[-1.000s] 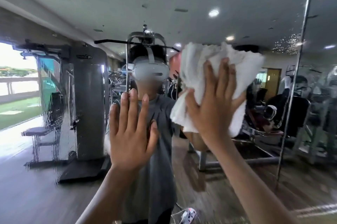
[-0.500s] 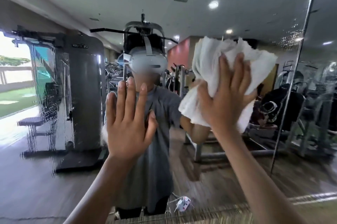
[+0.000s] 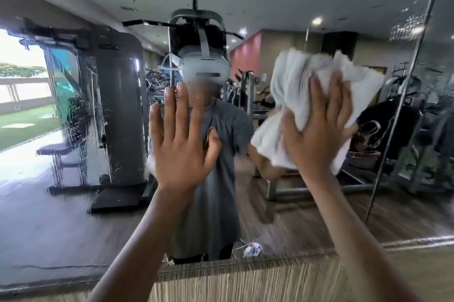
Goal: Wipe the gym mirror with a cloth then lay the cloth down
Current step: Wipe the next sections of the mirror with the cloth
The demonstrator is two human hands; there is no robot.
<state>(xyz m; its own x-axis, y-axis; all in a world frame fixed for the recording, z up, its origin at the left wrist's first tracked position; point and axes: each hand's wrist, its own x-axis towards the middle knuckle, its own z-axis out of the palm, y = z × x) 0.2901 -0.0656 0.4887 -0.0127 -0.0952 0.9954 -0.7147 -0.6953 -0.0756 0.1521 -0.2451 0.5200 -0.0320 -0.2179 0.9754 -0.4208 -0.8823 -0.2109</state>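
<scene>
The gym mirror (image 3: 73, 223) fills the view in front of me. My left hand (image 3: 181, 144) lies flat on the glass at centre, fingers straight and spread, holding nothing. My right hand (image 3: 319, 134) presses a bunched white cloth (image 3: 292, 83) against the mirror at the upper right, its fingers spread over the cloth. The cloth sticks out above and to the left of the hand. Wet streaks and droplets (image 3: 81, 117) mark the glass on the left.
A vertical seam (image 3: 393, 134) between mirror panels runs just right of the cloth. Below the mirror is a wood-grain ledge or wall panel (image 3: 245, 282). The reflection shows a person with a headset, weight machines and a bench.
My right hand has slid the cloth to the right and slightly down across the glass. The left hand has stayed flat on the mirror. My view has tilted downward.
</scene>
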